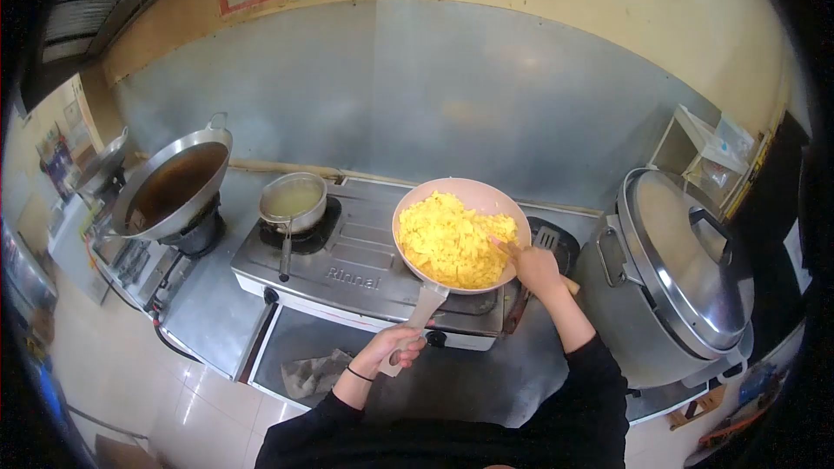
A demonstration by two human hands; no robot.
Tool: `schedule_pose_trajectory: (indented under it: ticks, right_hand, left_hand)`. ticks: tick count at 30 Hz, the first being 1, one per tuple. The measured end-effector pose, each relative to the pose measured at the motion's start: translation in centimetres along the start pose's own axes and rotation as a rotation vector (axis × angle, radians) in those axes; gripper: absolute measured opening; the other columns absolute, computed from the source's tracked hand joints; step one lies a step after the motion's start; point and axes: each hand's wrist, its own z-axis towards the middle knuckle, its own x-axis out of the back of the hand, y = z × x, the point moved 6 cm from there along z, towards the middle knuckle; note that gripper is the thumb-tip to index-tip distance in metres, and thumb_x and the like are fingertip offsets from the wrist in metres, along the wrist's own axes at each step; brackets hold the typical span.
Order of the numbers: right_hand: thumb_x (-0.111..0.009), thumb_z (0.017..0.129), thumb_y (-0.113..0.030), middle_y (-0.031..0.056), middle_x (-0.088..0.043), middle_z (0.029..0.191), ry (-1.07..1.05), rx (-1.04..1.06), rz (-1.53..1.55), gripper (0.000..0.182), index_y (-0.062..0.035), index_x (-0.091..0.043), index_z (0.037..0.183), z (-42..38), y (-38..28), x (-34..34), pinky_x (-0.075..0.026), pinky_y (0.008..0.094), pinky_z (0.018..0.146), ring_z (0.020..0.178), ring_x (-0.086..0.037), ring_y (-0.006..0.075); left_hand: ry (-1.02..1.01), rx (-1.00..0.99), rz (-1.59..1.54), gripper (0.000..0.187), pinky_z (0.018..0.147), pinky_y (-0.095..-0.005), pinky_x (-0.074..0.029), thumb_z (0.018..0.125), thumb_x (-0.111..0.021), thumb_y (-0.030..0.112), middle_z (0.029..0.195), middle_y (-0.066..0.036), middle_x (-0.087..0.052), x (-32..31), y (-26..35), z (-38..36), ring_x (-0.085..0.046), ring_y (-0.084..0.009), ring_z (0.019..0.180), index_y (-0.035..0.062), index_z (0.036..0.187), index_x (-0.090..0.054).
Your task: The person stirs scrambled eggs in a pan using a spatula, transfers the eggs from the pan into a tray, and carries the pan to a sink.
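My left hand (393,350) is closed around the beige handle (423,317) of a frying pan (476,188). The pan sits tilted over the right burner, full of fluffy yellow scrambled eggs (453,239). At the pan's right rim, my right hand (537,269) grips a wooden spatula (571,285). Its handle end sticks out behind the hand, while its front end reaches the eggs and cannot be made out clearly. Just right of the pan lies a dark slotted turner (546,237), partly covered by the pan.
A small saucepan (294,200) with pale liquid stands on the left burner of the stove (356,247). Further left is a large wok (178,178) holding dark liquid. A big lidded pot (621,313) stands at right. A crumpled cloth (314,373) lies below the stove.
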Motion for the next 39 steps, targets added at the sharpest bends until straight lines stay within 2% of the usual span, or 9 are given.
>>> schedule_pose_trajectory:
  ticks: [5, 11, 14, 20, 27, 30, 33, 36, 39]
  right_hand:
    - [-0.058, 0.071, -0.019, 0.0082, -0.054, 0.066, 0.093, 0.019, 0.008, 0.034, -0.0205, -0.056, 0.105, -4.5, -0.7, 5.0, -0.045, 0.0364, 0.051, 0.059, -0.056, 0.0254]
    - [-0.056, 0.071, -0.015, 0.0075, -0.051, 0.065, -0.013, -0.030, -0.137, 0.038, -0.0243, -0.055, 0.108, -6.7, -2.5, 12.1, -0.045, 0.0335, 0.050, 0.057, -0.055, 0.0240]
    - [-0.051, 0.074, -0.012, 0.0051, -0.056, 0.066, -0.087, 0.011, -0.263, 0.035, -0.0241, -0.057, 0.107, -5.4, -5.2, 9.0, -0.046, 0.0313, 0.048, 0.054, -0.058, 0.0191]
    - [-0.049, 0.076, -0.015, 0.0050, -0.059, 0.067, 0.075, -0.130, -0.278, 0.016, -0.0138, -0.062, 0.085, 0.7, -3.9, -1.0, -0.046, 0.0292, 0.048, 0.057, -0.060, 0.0174]
    - [-0.048, 0.080, -0.024, 0.0054, -0.059, 0.060, -0.004, -0.122, -0.303, 0.022, -0.0124, -0.064, 0.072, -1.5, -4.3, 9.5, -0.045, 0.0287, 0.046, 0.054, -0.060, 0.0184]
    - [-0.047, 0.081, -0.028, 0.0052, -0.059, 0.062, -0.019, -0.019, -0.244, 0.024, -0.0128, -0.064, 0.073, -3.4, -6.8, 10.7, -0.045, 0.0284, 0.047, 0.058, -0.061, 0.0186]
    - [-0.047, 0.081, -0.023, 0.0058, -0.060, 0.066, -0.193, -0.103, -0.257, 0.020, -0.0119, -0.063, 0.077, -1.7, -8.1, 3.5, -0.046, 0.0284, 0.050, 0.061, -0.061, 0.0197]
    - [-0.048, 0.078, -0.016, 0.0061, -0.059, 0.070, 0.039, -0.158, -0.179, 0.016, -0.0104, -0.062, 0.081, 0.3, -7.1, -1.1, -0.047, 0.0307, 0.053, 0.063, -0.060, 0.0221]
    - [-0.049, 0.075, -0.011, 0.0078, -0.058, 0.076, 0.102, -0.159, -0.137, 0.017, -0.0105, -0.061, 0.086, 0.6, -5.6, -1.7, -0.047, 0.0329, 0.056, 0.065, -0.060, 0.0246]
  left_hand:
    - [0.012, 0.001, -0.005, 0.037, 0.036, -0.0173, -0.031, 0.086, -0.041, 0.019, 0.062, 0.000, -0.037, 0.1, 0.0, 0.1, -0.034, -0.0052, 0.043, 0.0087, 0.121, -0.034]
    - [-0.010, 0.002, -0.026, 0.034, 0.039, -0.0193, -0.031, 0.084, -0.044, 0.019, 0.062, 0.000, -0.039, 0.2, -0.1, 0.0, -0.036, -0.0057, 0.045, 0.0104, 0.116, -0.038]
    - [-0.007, 0.000, -0.015, 0.034, 0.040, -0.0194, -0.032, 0.085, -0.044, 0.019, 0.062, 0.001, -0.039, 0.1, 0.0, -0.1, -0.036, -0.0058, 0.045, 0.0104, 0.117, -0.038]
    - [0.017, -0.007, 0.013, 0.037, 0.037, -0.0172, -0.030, 0.085, -0.042, 0.021, 0.062, 0.001, -0.037, 0.3, -0.1, 0.1, -0.034, -0.0047, 0.045, 0.0103, 0.120, -0.037]
    - [0.026, -0.021, 0.017, 0.037, 0.037, -0.0171, -0.030, 0.085, -0.044, 0.022, 0.061, 0.002, -0.037, -0.1, -0.1, -0.2, -0.035, -0.0047, 0.045, 0.0101, 0.119, -0.038]
    - [0.022, -0.019, 0.004, 0.037, 0.037, -0.0172, -0.030, 0.085, -0.044, 0.022, 0.061, 0.002, -0.037, -0.2, 0.0, -0.3, -0.035, -0.0050, 0.045, 0.0103, 0.119, -0.038]
    - [-0.005, -0.013, -0.030, 0.038, 0.037, -0.0175, -0.031, 0.085, -0.044, 0.021, 0.060, 0.001, -0.037, -0.1, -0.2, 0.0, -0.036, -0.0056, 0.044, 0.0098, 0.120, -0.037]
    - [-0.018, -0.018, -0.048, 0.038, 0.037, -0.0184, -0.033, 0.085, -0.043, 0.020, 0.060, 0.001, -0.037, 0.6, -0.4, 0.3, -0.037, -0.0063, 0.044, 0.0079, 0.120, -0.036]
    - [-0.032, -0.019, -0.097, 0.038, 0.037, -0.0186, -0.034, 0.085, -0.043, 0.020, 0.060, 0.000, -0.037, 0.7, -0.5, 0.4, -0.037, -0.0063, 0.044, 0.0072, 0.120, -0.036]
